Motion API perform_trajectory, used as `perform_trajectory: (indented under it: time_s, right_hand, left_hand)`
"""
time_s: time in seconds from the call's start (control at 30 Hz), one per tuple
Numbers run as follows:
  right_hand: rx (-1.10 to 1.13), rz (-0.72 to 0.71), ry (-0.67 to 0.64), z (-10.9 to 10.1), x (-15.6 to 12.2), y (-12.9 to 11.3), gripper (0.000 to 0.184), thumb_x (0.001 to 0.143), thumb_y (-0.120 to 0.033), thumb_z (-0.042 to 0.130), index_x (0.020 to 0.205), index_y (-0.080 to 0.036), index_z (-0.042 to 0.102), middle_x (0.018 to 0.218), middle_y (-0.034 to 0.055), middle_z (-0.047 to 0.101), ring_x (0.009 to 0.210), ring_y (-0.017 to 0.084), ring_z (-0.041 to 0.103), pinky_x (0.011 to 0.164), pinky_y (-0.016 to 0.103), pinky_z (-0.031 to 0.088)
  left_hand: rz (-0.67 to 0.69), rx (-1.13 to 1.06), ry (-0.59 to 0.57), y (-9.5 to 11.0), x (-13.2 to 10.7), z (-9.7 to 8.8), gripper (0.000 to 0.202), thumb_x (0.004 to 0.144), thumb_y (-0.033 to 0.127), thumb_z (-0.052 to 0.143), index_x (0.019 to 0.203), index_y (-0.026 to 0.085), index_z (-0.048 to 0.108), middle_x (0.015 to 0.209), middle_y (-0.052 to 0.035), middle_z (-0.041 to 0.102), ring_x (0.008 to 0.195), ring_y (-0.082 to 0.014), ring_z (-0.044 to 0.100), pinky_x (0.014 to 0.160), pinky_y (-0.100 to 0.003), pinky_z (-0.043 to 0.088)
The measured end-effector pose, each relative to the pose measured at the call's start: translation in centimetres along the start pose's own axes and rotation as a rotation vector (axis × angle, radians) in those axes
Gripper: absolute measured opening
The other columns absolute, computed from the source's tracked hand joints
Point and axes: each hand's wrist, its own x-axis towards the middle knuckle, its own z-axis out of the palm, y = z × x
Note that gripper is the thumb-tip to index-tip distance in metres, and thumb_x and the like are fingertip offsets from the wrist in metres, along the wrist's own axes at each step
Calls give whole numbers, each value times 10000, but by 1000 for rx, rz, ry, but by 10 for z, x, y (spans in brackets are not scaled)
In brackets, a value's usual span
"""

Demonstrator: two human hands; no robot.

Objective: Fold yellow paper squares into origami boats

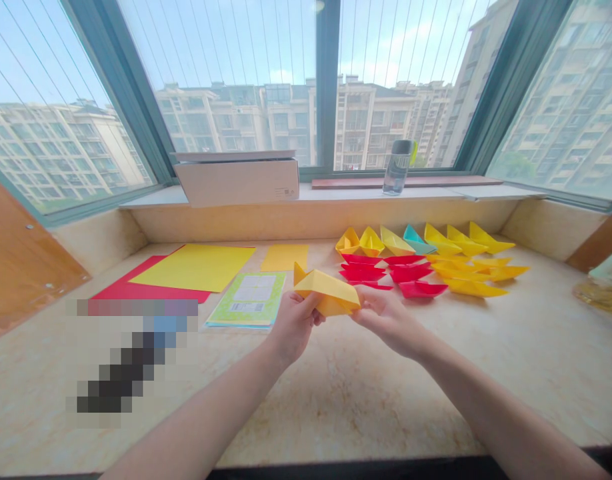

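Note:
Between my two hands, above the counter, is a partly folded yellow paper boat (pixel 331 288) with a pointed tip at its left end. My left hand (pixel 299 319) pinches its left part, thumb on the near side. At the right end, the fingers of my right hand (pixel 381 312) are closed on the paper's edge. Behind and to the right stand rows of finished paper boats: red boats (pixel 410 272), yellow boats (pixel 473 287), and a back row with one turquoise boat (pixel 417 241) among yellow ones.
Yellow sheets (pixel 193 267) and a red sheet (pixel 131 279) lie at left, near a small orange-yellow square (pixel 285 257) and a green paper pack (pixel 249 300). A pixelated patch covers something dark at front left. A white box (pixel 241 181) and a bottle (pixel 397 168) stand on the sill.

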Motion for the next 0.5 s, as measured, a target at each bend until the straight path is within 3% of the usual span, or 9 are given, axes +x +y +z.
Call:
perform_trajectory:
  time_s: [0.17,0.33,0.4,0.5]
  right_hand:
    - [-76,2,-46,-3,-3,-2,204,857,-237,593,1021,-201,710,962,47,700,924,221,632,846,359,489]
    - [-167,94,-228,-20,-10,-1,294,818,-395,701,1082,-265,713,1096,42,695,1004,237,625,924,395,481]
    - [-100,142,-245,-26,-10,1,358,891,-510,583,1099,-248,711,1082,61,702,1005,235,631,905,388,487]
    - [76,190,-112,-29,-4,6,572,944,-634,371,1077,-200,718,996,89,717,935,227,655,842,372,498]
  left_hand:
    - [12,72,-11,1,0,-1,347,722,431,782,738,120,629,577,24,531,450,-44,382,415,-174,291]
    - [5,226,0,4,3,-6,407,710,496,772,718,116,627,571,5,553,437,-67,425,386,-195,288]
    - [5,283,-26,4,4,-9,433,707,525,762,712,112,631,572,-3,560,438,-73,435,388,-202,294]
    - [-8,358,-82,2,5,-11,461,709,551,747,729,103,643,570,-4,552,438,-72,426,392,-204,286]
